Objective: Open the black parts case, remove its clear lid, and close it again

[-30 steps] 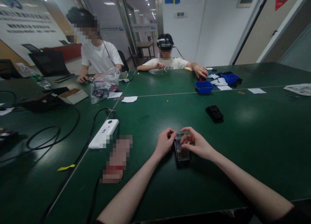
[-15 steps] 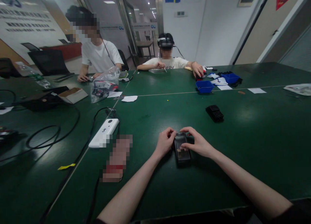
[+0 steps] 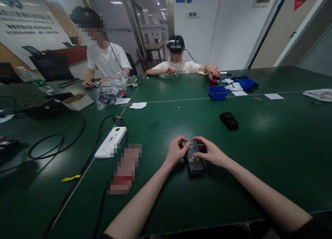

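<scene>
A small black box with a clear lid (image 3: 194, 160) lies on the green table (image 3: 166, 183) in front of me. My left hand (image 3: 176, 151) is curled at the box's far left corner, fingertips pinched on its edge. My right hand (image 3: 210, 152) rests over the box's far right side, fingers bent and touching the lid. Both hands hold the box at its far end. What is inside the box is too small to make out.
A black part (image 3: 229, 120) lies further right. Blue trays (image 3: 218, 92) and white papers sit at the far side, where two people work. A white power strip (image 3: 111, 141), black cables (image 3: 52, 142), a plastic bag (image 3: 111, 90) and a cardboard box (image 3: 77, 101) lie to the left.
The clear lid, lifted a second ago, has come down flat on the black box. My fingers have shifted to its far end. The far person's hand moved from the blue tray.
</scene>
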A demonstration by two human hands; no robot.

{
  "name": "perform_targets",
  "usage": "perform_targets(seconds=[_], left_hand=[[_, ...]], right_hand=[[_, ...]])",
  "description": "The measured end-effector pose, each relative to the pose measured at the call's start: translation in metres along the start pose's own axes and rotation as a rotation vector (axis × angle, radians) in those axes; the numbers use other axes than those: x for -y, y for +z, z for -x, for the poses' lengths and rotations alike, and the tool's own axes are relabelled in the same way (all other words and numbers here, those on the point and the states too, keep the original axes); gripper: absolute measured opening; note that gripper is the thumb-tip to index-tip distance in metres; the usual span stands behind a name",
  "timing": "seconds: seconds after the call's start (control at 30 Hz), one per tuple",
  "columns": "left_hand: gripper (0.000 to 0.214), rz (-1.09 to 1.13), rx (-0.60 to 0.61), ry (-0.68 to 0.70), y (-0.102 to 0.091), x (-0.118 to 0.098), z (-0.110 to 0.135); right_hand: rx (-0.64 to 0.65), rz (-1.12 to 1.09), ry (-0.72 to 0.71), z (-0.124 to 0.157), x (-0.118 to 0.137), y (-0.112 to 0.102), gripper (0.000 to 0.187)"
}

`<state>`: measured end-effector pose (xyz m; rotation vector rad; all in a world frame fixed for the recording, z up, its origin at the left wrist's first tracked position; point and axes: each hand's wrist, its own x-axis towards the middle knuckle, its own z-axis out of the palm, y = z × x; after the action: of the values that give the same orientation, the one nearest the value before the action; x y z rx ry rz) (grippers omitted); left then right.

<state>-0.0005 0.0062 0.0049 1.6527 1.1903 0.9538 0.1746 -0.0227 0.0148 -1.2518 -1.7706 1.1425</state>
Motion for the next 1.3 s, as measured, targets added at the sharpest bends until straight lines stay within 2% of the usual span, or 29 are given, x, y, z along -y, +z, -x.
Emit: perform_targets(seconds=[0.07, 0.17, 0.3, 0.5, 0.67, 0.77, 0.87, 1.0, 1.07, 1.17, 1.3], left_hand=[[0.019, 0.015, -0.020, -0.006, 0.000, -0.001, 0.000], [0.020, 0.033, -0.056, -0.021, 0.000, 0.000, 0.000], [0.023, 0.068, -0.094, -0.036, 0.001, 0.002, -0.001], [0.026, 0.157, -0.109, -0.047, 0.000, 0.001, -0.001], [0.028, 0.205, -0.093, -0.049, 0.000, -0.003, 0.000], [0.031, 0.257, -0.037, -0.068, 0.002, -0.003, 0.001], [0.032, 0.314, 0.019, -0.088, 0.002, -0.002, 0.001], [0.032, 0.333, 0.024, -0.091, 0.002, 0.001, 0.000], [0.031, 0.318, 0.034, -0.084, 0.002, 0.002, 0.000], [0.029, 0.286, 0.052, -0.070, 0.002, 0.001, 0.000], [0.028, 0.281, 0.063, -0.072, 0.002, -0.001, 0.000]], right_hand=[[-0.004, -0.011, 0.052, -0.001, -0.004, 0.001, 0.054], [0.024, -0.002, 0.101, -0.002, -0.006, 0.002, 0.044], [-0.007, 0.073, 0.030, -0.001, -0.002, 0.004, 0.035], [-0.034, 0.044, 0.005, 0.001, -0.004, 0.010, 0.053], [-0.037, -0.020, 0.013, 0.001, -0.008, 0.012, 0.053], [-0.075, -0.005, 0.002, -0.001, -0.006, 0.007, 0.051], [-0.163, 0.185, -0.042, 0.001, 0.001, -0.007, 0.047], [-0.402, 0.745, -0.020, 0.018, 0.008, -0.038, 0.049], [-0.474, 1.026, 0.026, 0.031, 0.005, -0.054, 0.049], [-0.497, 1.316, 0.097, 0.051, -0.008, -0.077, 0.048], [-0.493, 1.482, 0.165, 0.071, -0.030, -0.098, 0.045]])
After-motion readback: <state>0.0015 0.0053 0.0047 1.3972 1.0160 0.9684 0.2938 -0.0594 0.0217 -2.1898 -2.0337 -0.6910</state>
